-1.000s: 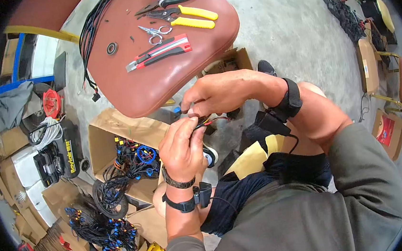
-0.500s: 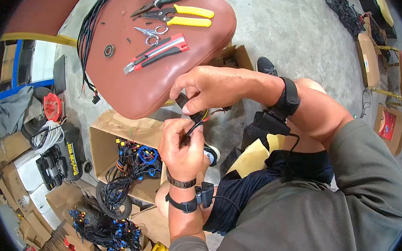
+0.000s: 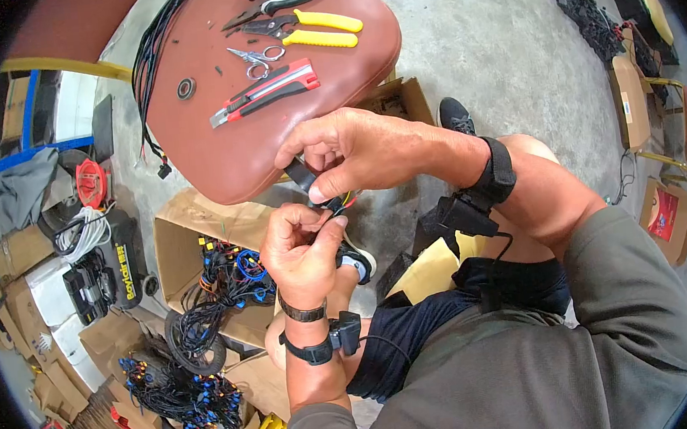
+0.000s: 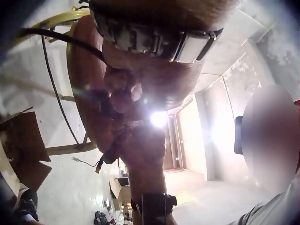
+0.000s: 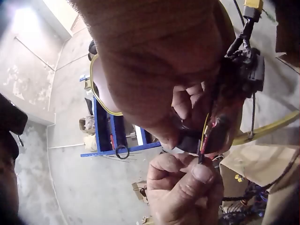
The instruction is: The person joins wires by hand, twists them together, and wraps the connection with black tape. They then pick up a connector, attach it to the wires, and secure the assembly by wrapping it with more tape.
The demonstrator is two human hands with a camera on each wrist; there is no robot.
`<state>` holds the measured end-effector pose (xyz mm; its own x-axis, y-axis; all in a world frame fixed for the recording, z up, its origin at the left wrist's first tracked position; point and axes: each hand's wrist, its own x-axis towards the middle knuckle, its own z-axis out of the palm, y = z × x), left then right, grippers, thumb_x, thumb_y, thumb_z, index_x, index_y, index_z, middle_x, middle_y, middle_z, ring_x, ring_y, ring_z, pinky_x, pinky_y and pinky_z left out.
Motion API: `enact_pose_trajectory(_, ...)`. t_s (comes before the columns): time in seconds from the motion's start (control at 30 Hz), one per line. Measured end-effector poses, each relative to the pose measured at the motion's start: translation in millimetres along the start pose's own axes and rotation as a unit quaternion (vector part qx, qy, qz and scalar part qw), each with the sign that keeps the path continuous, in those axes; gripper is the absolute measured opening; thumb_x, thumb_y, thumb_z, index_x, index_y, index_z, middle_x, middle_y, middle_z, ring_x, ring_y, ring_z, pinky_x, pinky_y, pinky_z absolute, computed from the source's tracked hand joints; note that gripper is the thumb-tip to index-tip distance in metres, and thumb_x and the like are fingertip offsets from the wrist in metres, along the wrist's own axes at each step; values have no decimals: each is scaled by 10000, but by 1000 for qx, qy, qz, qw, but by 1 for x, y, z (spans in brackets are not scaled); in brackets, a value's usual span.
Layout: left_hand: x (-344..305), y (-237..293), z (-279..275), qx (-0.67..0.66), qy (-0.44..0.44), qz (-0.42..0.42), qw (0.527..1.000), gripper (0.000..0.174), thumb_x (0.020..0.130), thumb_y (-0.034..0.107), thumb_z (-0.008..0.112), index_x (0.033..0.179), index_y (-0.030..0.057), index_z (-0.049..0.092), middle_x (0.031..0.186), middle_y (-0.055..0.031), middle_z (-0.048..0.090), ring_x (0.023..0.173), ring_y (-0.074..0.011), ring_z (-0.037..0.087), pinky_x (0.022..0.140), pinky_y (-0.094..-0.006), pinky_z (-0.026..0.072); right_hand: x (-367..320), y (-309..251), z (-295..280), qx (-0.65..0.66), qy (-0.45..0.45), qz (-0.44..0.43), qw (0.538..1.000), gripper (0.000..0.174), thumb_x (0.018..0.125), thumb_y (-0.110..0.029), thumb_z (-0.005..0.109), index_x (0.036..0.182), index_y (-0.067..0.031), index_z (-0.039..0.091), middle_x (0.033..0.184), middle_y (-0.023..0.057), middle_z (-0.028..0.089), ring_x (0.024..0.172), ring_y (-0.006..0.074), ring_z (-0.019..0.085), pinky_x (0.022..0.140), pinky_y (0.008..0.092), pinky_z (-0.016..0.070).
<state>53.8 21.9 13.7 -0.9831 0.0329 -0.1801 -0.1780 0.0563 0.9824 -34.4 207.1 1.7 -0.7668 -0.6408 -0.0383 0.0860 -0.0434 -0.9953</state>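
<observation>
My left hand [image 3: 301,247] pinches a thin bundle of wires [image 3: 347,203] between thumb and forefinger, with yellow and red strands showing. Just above it, my right hand [image 3: 354,152] holds a piece of black tape [image 3: 301,174] between thumb and curled fingers, close against the bundle. In the right wrist view, the left thumb and fingertip grip the dark end of the yellow and red wires [image 5: 205,136], and the black tape [image 5: 188,143] lies right beside them. A harness with a yellow connector [image 5: 253,4] hangs near the right hand. Backlight darkens both hands in the left wrist view.
Ahead, a red-brown chair seat [image 3: 216,156] bears a utility knife [image 3: 267,93], scissors [image 3: 256,61], yellow-handled pliers [image 3: 319,29], a bearing [image 3: 185,88] and black cables [image 3: 152,68]. A cardboard box [image 3: 180,265] of wire harnesses stands at left, another harness pile [image 3: 183,392] below it.
The right hand has shifted up and left, fingers spreading, so the black tape shows between its finger and thumb. The left hand has turned slightly and still pinches the wires.
</observation>
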Motion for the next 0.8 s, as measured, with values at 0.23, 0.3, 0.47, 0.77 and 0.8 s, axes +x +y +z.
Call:
enact_pose_trajectory(0.23,5,-5,-2,-17,22,-28,999,267,766,-151,704,851,42,541,768,-10,598,644,-53,560,575,-212,487,-6,-15,-1,-3,-14,-39,999,617,778,24,742,1353,-63,536,842,-11,533,731,61,521,659,229,470)
enact_pose_trajectory(0.3,8,-6,-3,-16,41,-25,999,266,780,-161,691,841,41,529,760,-3,598,640,-29,537,572,-199,469,-7,-26,-4,-55,-13,-33,998,671,748,28,748,1373,-66,525,861,-8,544,725,59,519,654,229,467)
enact_pose_trajectory(0.47,16,-8,-12,-62,54,-44,996,239,814,-143,641,954,23,540,802,-47,615,566,-51,537,476,-201,444,-8,-23,-5,-55,-10,-77,995,766,713,-27,795,1416,-75,494,888,-3,591,697,51,506,612,233,441)
enact_pose_trajectory(0.77,21,-16,-25,-194,20,-55,979,336,857,-91,630,1172,11,572,927,-105,713,579,-89,601,445,-174,401,-17,-39,-12,-76,-65,23,995,608,730,-116,812,1284,-73,567,787,-23,598,572,52,465,516,232,382)
enact_pose_trajectory(0.8,22,-16,-25,-223,20,-48,974,318,854,-97,630,1151,9,590,941,-116,716,587,-91,607,453,-177,410,-18,-39,-14,-98,-76,19,992,573,724,-108,807,1250,-69,582,794,-18,607,571,53,471,513,234,385)
